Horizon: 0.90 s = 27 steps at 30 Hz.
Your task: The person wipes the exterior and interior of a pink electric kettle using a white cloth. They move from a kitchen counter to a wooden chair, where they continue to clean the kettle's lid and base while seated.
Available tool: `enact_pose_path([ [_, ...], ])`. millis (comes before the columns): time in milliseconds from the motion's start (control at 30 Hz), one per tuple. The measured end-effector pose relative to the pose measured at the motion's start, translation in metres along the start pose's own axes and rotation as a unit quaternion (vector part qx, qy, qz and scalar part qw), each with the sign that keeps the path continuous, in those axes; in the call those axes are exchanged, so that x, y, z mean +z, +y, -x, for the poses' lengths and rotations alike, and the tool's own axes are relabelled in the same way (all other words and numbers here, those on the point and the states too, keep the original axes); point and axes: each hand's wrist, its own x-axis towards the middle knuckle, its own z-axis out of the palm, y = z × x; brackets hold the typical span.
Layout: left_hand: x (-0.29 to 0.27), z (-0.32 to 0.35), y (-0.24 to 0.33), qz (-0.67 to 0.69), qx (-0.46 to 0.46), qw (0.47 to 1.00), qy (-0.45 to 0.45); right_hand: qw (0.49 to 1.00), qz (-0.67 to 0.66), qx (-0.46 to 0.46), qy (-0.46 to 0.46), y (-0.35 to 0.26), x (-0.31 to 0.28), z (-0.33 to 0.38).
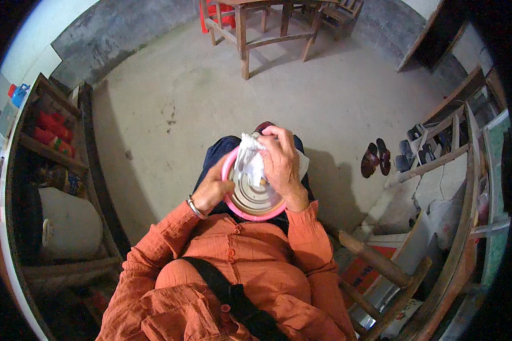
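Observation:
Above my lap is a round, see-through lid-like piece with a pink rim (250, 215) and ring-shaped ridges. My left hand (211, 186) grips its left edge, the thumb lying over the rim. A crumpled white cloth (248, 159) lies against its upper part, and my right hand (281, 163) is closed over this cloth with bent fingers. Some of the cloth is hidden under the right hand, and more white shows beyond its right side. Whether the cloth is fabric or paper I cannot tell.
On the left stands a wooden shelf (54, 154) with red packages and a pale container (71, 223). A wooden table (242, 40) is at the far side. To the right are dark red shoes (370, 160), a shoe rack (438, 163) and a wooden chair frame (375, 261).

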Motion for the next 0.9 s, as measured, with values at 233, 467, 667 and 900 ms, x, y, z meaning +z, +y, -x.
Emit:
enact_pose_path([
  [233, -0.011, 0.002, 0.003, -0.020, 0.042, 0.994, 0.098, 0.981, -0.074, 0.140, -0.112, 0.013, -0.026, 0.003],
  [467, -0.001, -0.002, -0.001, 0.052, 0.057, 0.991, 0.108, 0.991, -0.071, 0.089, -0.074, 0.011, -0.018, 0.003],
  [667, -0.022, -0.017, -0.022, 0.079, 0.079, 0.964, 0.241, 0.979, -0.112, 0.156, -0.064, 0.003, -0.019, 0.006],
  [900, -0.034, -0.027, -0.025, 0.216, 0.090, 0.933, 0.273, 0.886, -0.314, 0.291, 0.180, 0.001, -0.018, 0.006],
])
